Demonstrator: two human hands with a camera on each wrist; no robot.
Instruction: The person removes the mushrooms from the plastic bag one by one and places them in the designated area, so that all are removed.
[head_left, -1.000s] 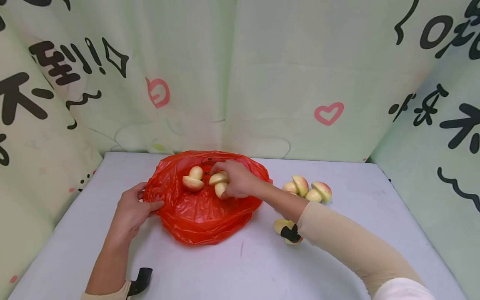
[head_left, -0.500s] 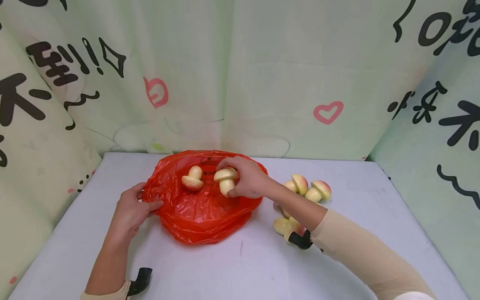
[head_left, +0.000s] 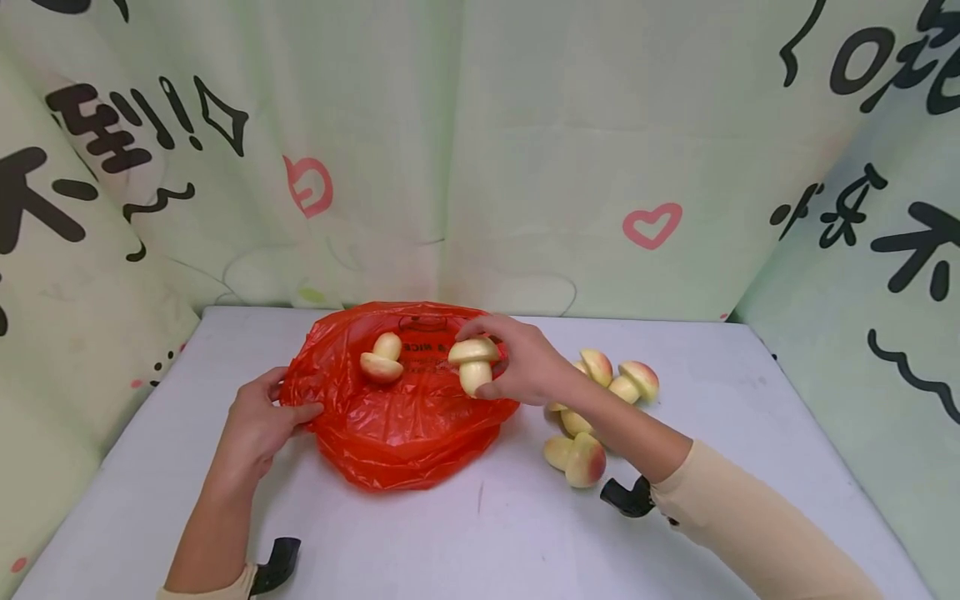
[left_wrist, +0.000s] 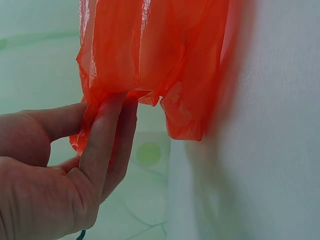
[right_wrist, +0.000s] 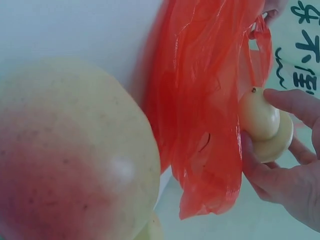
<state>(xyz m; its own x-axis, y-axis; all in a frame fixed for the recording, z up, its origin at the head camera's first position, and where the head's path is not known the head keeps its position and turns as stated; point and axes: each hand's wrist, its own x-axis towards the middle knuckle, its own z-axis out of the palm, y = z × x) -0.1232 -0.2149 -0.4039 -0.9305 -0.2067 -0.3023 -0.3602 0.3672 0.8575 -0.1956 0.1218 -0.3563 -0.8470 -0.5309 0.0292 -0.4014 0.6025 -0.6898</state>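
Observation:
A red plastic bag (head_left: pixel 405 433) spreads wide with its mouth facing up, and one pale mushroom (head_left: pixel 382 358) lies inside it. At the bag's left rim my left hand (head_left: pixel 262 421) pinches the plastic; in the left wrist view the thumb and fingers (left_wrist: pixel 107 135) close on the film. My right hand (head_left: pixel 528 362) holds another mushroom (head_left: pixel 476 375) over the right side of the bag, cap up and stem down. In the right wrist view, fingers and thumb wrap this held mushroom (right_wrist: pixel 260 117) beside the bag's edge.
Several mushrooms with reddish tints (head_left: pixel 585 458) lie on the white table (head_left: pixel 450 542) to the right of the bag, partly under my right forearm. Pale printed curtains (head_left: pixel 525 167) enclose the table at the back and sides.
My right hand has moved right with its mushroom, from over the bag's middle to its right rim. The mushroom has become more upright. My left hand keeps its hold on the bag.

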